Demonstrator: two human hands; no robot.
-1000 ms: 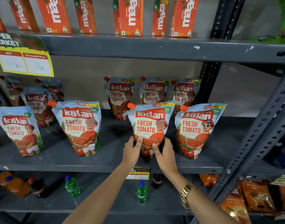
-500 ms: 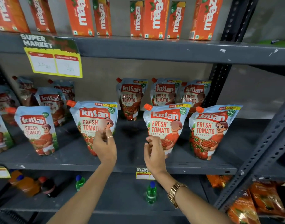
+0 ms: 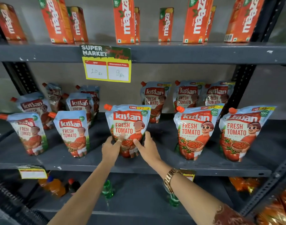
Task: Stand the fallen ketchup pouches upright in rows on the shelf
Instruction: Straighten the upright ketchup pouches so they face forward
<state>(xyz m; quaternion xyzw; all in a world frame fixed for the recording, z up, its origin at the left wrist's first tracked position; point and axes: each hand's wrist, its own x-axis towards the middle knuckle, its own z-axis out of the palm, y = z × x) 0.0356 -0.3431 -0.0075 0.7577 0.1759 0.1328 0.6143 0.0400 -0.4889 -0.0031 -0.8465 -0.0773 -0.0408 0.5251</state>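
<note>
Kissan ketchup pouches stand on the grey middle shelf [image 3: 163, 161] in a front row and a back row. Both hands hold the front middle pouch [image 3: 128, 122] at its base; it is upright, orange cap at its top left. My left hand [image 3: 112, 149] grips the lower left side and my right hand [image 3: 148, 149] the lower right, thumbs on the front. To its right stand two front pouches [image 3: 195, 130] [image 3: 243, 132], to its left two more [image 3: 72, 132] [image 3: 27, 132]. Back pouches [image 3: 155, 98] stand behind; those at the back left [image 3: 55, 95] lean and overlap.
Orange Maaza cartons [image 3: 124, 20] line the shelf above, with a yellow price sign [image 3: 107, 69] hanging from its edge. Drink bottles [image 3: 107, 189] and orange snack packs [image 3: 275, 211] sit on the shelf below. A dark upright post [image 3: 241, 82] bounds the right side.
Both hands left the second pouch from the right and moved left onto the front middle pouch, now gripping its base. My view shifted left as well.
</note>
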